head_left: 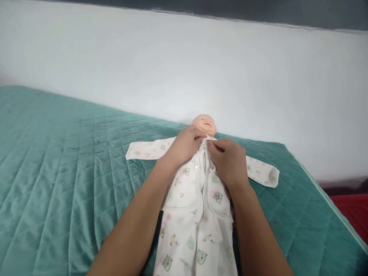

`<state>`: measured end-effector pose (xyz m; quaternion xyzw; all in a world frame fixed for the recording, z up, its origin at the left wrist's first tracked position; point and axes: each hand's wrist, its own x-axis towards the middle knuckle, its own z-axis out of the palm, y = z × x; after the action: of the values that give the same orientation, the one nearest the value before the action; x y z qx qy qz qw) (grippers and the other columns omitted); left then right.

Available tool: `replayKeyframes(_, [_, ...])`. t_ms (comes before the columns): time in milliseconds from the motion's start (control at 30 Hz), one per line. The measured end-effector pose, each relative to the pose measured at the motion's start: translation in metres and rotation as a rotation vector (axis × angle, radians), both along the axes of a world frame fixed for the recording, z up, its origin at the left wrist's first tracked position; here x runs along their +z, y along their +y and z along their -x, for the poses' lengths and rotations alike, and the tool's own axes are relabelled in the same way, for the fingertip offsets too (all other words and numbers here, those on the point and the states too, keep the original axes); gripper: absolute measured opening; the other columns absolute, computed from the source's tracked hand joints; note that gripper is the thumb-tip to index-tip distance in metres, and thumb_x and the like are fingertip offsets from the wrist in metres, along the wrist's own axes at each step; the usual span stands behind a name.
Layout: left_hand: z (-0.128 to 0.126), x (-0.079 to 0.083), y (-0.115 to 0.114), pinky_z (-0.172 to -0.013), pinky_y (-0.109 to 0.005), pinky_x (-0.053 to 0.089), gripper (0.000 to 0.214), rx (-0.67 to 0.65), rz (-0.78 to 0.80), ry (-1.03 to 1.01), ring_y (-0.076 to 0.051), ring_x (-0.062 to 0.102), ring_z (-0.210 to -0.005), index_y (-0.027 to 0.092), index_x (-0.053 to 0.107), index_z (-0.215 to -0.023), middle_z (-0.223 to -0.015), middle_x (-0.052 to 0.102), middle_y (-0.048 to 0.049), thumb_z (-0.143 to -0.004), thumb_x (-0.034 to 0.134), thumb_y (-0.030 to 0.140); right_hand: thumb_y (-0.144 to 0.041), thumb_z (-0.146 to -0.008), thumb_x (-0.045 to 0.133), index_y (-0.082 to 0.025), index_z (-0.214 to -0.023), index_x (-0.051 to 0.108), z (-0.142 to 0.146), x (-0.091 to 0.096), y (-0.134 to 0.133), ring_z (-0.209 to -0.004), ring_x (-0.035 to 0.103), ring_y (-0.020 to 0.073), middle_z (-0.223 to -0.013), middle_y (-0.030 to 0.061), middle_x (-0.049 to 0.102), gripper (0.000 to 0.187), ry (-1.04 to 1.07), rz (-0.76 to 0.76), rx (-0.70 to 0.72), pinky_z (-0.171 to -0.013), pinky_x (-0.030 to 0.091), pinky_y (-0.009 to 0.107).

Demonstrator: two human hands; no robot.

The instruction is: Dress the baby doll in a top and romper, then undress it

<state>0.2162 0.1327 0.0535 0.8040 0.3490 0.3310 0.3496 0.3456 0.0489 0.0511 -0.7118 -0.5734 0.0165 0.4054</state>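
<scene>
A doll (203, 124) in a printed white romper (195, 214) is laid on a teal quilted bed (57, 161); the collar is pinched by the left hand (185, 145) and right hand (228, 161).

Shows as two limbs only, both uncovered along all that is in view. Just left of the frame's centre, a bare left hand (186, 145), broad-backed, with rounded knuckles and short, thick fingers whose tips are mostly hidden. Just right of centre, a bare right hand (229, 163), likewise broad, its back smooth and its knuckles softly ridged. Behind them, a bare left forearm (135, 224) meeting the bottom edge at lower centre-left, and a bare right forearm (255, 234) meeting it at lower centre-right. Widens steadily in each from a narrow wrist to a thick lower end. Smooth-surfaced and evenly lit.
</scene>
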Motion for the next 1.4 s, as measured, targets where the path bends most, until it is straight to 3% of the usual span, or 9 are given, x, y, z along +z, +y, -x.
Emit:
replayKeyframes(267, [0.001,-0.002,0.003,-0.098,-0.031,0.049,0.029,-0.006,-0.04,0.009,-0.019,0.066,-0.107,0.022,0.078,-0.1,-0.114,0.073,-0.0032,-0.09,0.052,0.015,-0.038,-0.091,0.054,-0.022,-0.067,0.07,-0.001,0.0,0.0,-0.07,0.051,0.0157,-0.071,-0.0006,0.05,0.032,0.139,0.09,0.069,-0.067,0.037,0.029])
replayKeyframes(533, [0.004,0.002,0.001,-0.094,-0.03,0.049,0.029,0.023,0.053,-0.046,-0.018,0.067,-0.102,0.02,0.075,-0.106,-0.111,0.075,-0.0036,-0.091,0.052,0.015,-0.038,-0.087,0.06,-0.029,-0.106,0.077,-0.011,-0.002,0.003,-0.095,0.061,0.0195,-0.1,0.0018,0.064,0.027,0.359,0.133,0.143,-0.09,0.043,0.034])
replayKeyframes(700, [0.017,0.013,-0.001,-0.085,-0.031,0.051,0.027,-0.026,0.086,-0.048,-0.018,0.068,-0.095,0.021,0.073,-0.109,-0.106,0.076,-0.0037,-0.09,0.055,0.022,-0.038,-0.082,0.066,-0.029,-0.105,0.078,-0.021,-0.004,0.002,-0.098,0.064,0.0206,-0.106,0.0013,0.074,0.027,0.563,0.131,0.135,-0.088,0.046,0.035])
replayKeyframes(800, [0.026,0.021,-0.004,-0.08,-0.03,0.05,0.024,-0.091,0.142,-0.04,-0.018,0.068,-0.089,0.021,0.074,-0.104,-0.1,0.076,-0.0037,-0.089,0.057,0.026,-0.038,-0.081,0.066,-0.026,-0.1,0.078,-0.024,-0.001,0.001,-0.09,0.064,0.0198,-0.103,0.0014,0.075,0.025,0.599,0.129,0.128,-0.079,0.047,0.032])
replayKeyframes(900, [0.033,0.027,-0.007,-0.074,-0.029,0.048,0.02,-0.115,0.167,0.013,-0.018,0.067,-0.086,0.021,0.075,-0.096,-0.097,0.075,-0.0026,-0.086,0.06,0.029,-0.041,-0.083,0.063,-0.022,-0.089,0.075,-0.022,0.005,-0.003,-0.071,0.058,0.0159,-0.083,0.0007,0.071,0.024,0.545,0.144,0.093,-0.063,0.042,0.029])
replayKeyframes(1000, [0.036,0.03,-0.008,-0.067,-0.027,0.045,0.018,-0.128,0.173,0.064,-0.016,0.064,-0.078,0.021,0.075,-0.089,-0.091,0.074,-0.002,-0.084,0.062,0.031,-0.047,-0.084,0.062,-0.021,-0.079,0.067,-0.014,0.015,-0.009,-0.062,0.051,0.014,-0.07,-0.0009,0.063,0.027,0.377,0.194,0.055,-0.058,0.037,0.028])
replayKeyframes(1200, [0.036,0.033,-0.01,-0.057,-0.025,0.041,0.013,-0.182,0.182,0.127,-0.015,0.06,-0.068,0.021,0.073,-0.082,-0.079,0.07,-0.0013,-0.08,0.066,0.031,-0.045,-0.081,0.065,-0.023,-0.079,0.057,-0.001,0.028,-0.024,-0.062,0.051,0.0159,-0.074,0.0012,0.064,0.023,0.071,0.341,0.049,-0.055,0.034,0.029])
replayKeyframes(1400, [0.033,0.032,-0.012,-0.051,-0.024,0.038,0.008,-0.213,0.227,0.087,-0.011,0.053,-0.055,0.02,0.066,-0.077,-0.065,0.062,0.0008,-0.081,0.065,0.027,-0.04,-0.085,0.058,-0.023,-0.076,0.059,-0.011,0.029,-0.023,-0.057,0.051,0.0145,-0.071,0.0004,0.064,0.019,0.119,0.411,0.069,-0.052,0.032,0.029])
